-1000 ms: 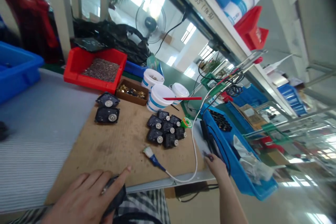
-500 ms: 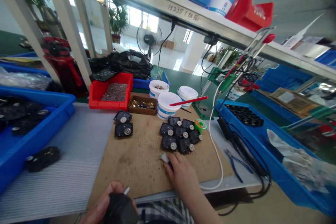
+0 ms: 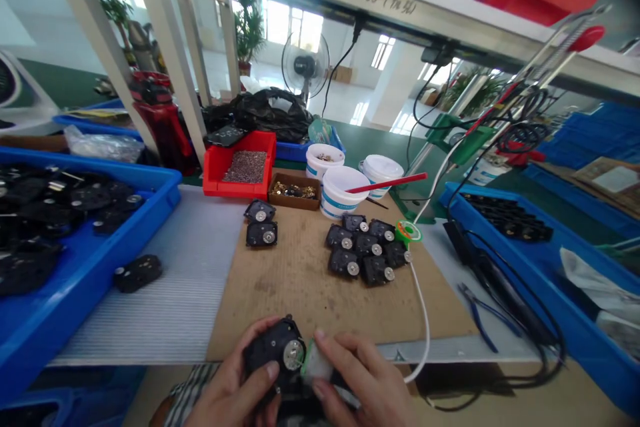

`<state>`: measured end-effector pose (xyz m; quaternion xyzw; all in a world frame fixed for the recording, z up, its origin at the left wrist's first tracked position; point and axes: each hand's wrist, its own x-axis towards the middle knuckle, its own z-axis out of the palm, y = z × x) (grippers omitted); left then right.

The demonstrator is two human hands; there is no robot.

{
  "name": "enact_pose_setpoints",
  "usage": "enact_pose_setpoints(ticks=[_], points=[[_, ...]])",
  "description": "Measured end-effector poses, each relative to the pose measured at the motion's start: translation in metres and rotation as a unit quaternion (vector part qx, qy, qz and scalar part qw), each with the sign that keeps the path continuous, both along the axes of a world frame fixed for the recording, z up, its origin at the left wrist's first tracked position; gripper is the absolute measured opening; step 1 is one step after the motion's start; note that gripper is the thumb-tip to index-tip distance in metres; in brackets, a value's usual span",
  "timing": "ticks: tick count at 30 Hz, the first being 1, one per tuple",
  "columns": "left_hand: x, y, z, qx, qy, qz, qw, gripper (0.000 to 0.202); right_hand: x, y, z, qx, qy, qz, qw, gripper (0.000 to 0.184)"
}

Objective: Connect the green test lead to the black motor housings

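Observation:
My left hand (image 3: 233,383) is wrapped round a black housing unit (image 3: 273,345) at the front edge of the cardboard sheet (image 3: 285,283). A round silver gear disc (image 3: 293,354) sits on the unit's face, with my left thumb close below it. My right hand (image 3: 370,380) pinches a small whitish piece with a green edge (image 3: 317,365), right beside the disc; its exact kind I cannot make out. Whether the two touch is hard to tell. Similar black units (image 3: 367,245) with silver discs stand grouped on the cardboard, and two more (image 3: 261,234) lie to the left.
Behind the cardboard are a red bin (image 3: 213,173), a brown box of brass parts (image 3: 294,203) and white tubs (image 3: 333,203). Blue trays stand left (image 3: 150,213) and right (image 3: 565,293). Pliers (image 3: 483,323), a white cable (image 3: 425,320) and a green spool (image 3: 409,231) lie at right.
My right hand has come from the cardboard to the left hand, bringing the whitish piece. The black unit is now turned with its gear disc showing. The view has shifted left.

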<state>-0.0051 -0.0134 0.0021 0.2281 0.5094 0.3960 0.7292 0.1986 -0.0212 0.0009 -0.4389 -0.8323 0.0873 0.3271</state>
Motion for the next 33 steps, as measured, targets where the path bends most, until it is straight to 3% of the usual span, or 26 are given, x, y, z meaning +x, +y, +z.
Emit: enact_pose_setpoints(ticks=[5,21,29,33], points=[[-0.008,0.0,-0.01,0.029,0.022,-0.029,0.999,0.076,0.001,-0.001,-0.006,0.002,-0.032,-0.003,0.999,0.038],[-0.008,-0.001,-0.006,0.028,0.022,-0.032,0.999,0.063,-0.001,-0.005,0.0,-0.02,-0.015,-0.002,1.0,0.037],[-0.007,-0.001,0.005,0.015,0.035,-0.019,0.999,0.062,-0.009,0.001,0.011,0.003,0.001,-0.012,1.0,0.028],[-0.007,-0.003,0.011,0.059,0.044,-0.011,0.997,0.075,-0.01,0.0,0.014,0.016,-0.013,-0.015,1.0,0.028]])
